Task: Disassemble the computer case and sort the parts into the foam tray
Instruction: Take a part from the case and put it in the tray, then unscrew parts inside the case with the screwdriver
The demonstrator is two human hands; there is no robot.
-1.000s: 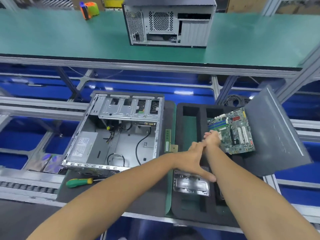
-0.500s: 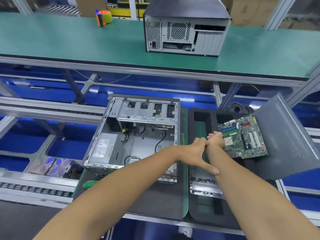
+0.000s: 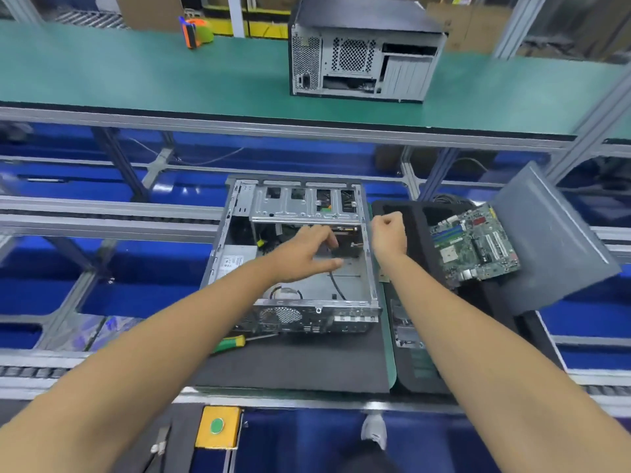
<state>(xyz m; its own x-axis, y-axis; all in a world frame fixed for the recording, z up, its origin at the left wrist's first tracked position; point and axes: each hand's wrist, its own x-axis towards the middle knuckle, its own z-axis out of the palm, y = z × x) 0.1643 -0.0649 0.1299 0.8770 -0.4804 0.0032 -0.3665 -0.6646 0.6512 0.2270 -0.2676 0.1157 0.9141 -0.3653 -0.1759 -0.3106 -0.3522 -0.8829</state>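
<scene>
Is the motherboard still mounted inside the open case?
No, the motherboard lies outside the open case, to its right on the foam tray.

Two computer cases [image 3: 293, 254] [image 3: 365, 52], one motherboard [image 3: 474, 247], one screwdriver [image 3: 235, 343], one foam tray [image 3: 403, 213], two hands [image 3: 307, 254] [image 3: 389, 235]

— What do we have at twelve o'clock?
— We see a green conveyor belt [image 3: 136, 80] with a closed computer tower [image 3: 362, 52] standing on it, rear panel toward us. At eleven o'clock we spot an orange and green tape dispenser [image 3: 196, 31] on the same belt.
— And closer in?
— At six o'clock we find a yellow box with a green push button [image 3: 217, 426]. Just beyond, at seven o'clock, a green-and-yellow-handled screwdriver [image 3: 235, 343] lies on the dark mat [image 3: 300, 363].
</scene>
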